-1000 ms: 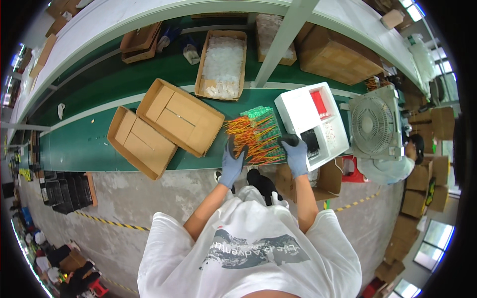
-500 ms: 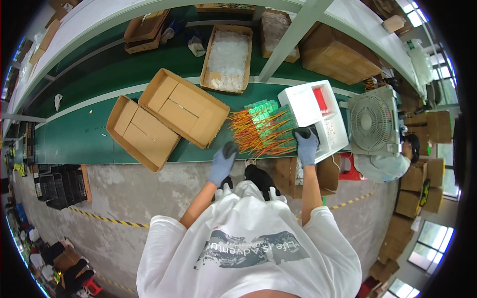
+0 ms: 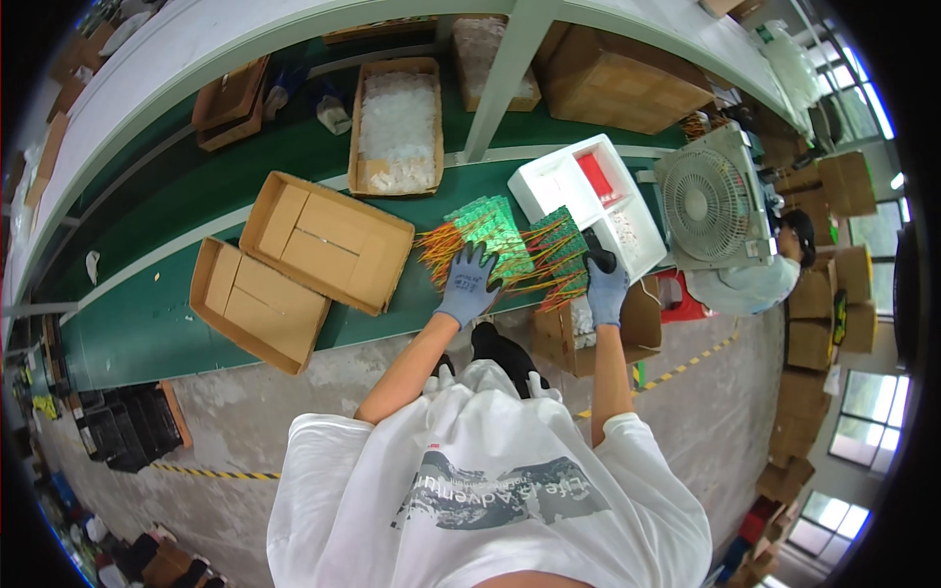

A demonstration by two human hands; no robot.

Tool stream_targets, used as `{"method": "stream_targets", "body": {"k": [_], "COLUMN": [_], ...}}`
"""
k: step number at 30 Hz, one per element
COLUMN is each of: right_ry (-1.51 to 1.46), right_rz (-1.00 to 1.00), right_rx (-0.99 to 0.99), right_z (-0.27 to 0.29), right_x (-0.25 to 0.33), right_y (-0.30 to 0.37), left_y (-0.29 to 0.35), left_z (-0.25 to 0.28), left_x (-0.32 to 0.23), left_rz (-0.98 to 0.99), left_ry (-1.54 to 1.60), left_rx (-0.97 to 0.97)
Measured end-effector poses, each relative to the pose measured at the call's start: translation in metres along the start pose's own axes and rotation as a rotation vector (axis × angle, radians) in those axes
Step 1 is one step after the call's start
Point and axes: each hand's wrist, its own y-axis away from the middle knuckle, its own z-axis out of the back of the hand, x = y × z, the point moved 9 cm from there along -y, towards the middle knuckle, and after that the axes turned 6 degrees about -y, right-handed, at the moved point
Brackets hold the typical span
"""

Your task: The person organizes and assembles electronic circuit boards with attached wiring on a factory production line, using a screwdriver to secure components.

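Note:
Green circuit board panels (image 3: 497, 227) with many orange-red wires lie on the bench in front of me. My left hand (image 3: 469, 286), in a grey-blue glove with dark fingertips, rests on the wires at their near edge, its fingers spread. A separate, darker green circuit board panel (image 3: 559, 240), also wired, sits at a slant just to the right. At this panel's right edge is my gloved right hand (image 3: 607, 286), fingers bent in and closed on it; part of the grip is hidden. Beyond that hand stands a white foam box (image 3: 559, 186) with compartments, one holding something red.
Two shallow cardboard trays (image 3: 328, 235) overlap on the left of the green bench. A carton of clear plastic pieces (image 3: 397, 122) stands behind. A fan (image 3: 711, 201) is at the right, with another person (image 3: 750, 284) beyond it. A shelf post (image 3: 510, 83) rises at the back.
My left hand has come forward and right onto the wired panels. The right-hand panel now stands apart from the others, with a gap between. The whole view has turned slightly.

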Motion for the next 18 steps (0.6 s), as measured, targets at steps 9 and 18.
{"method": "stream_targets", "body": {"k": [9,18], "right_ry": [-0.340,-1.197], "right_rz": [-0.038,-0.389], "right_rx": [-0.065,0.384], "right_z": [0.048,-0.056], "right_x": [-0.012,0.005], "right_y": [-0.022,-0.018], "left_y": [0.011,-0.009], "left_z": [0.007,0.118], "left_x": [-0.004,-0.063], "left_rz": [0.088,-0.234], "left_ry": [0.074,2.462], "left_rx": [-0.115,0.076]}}
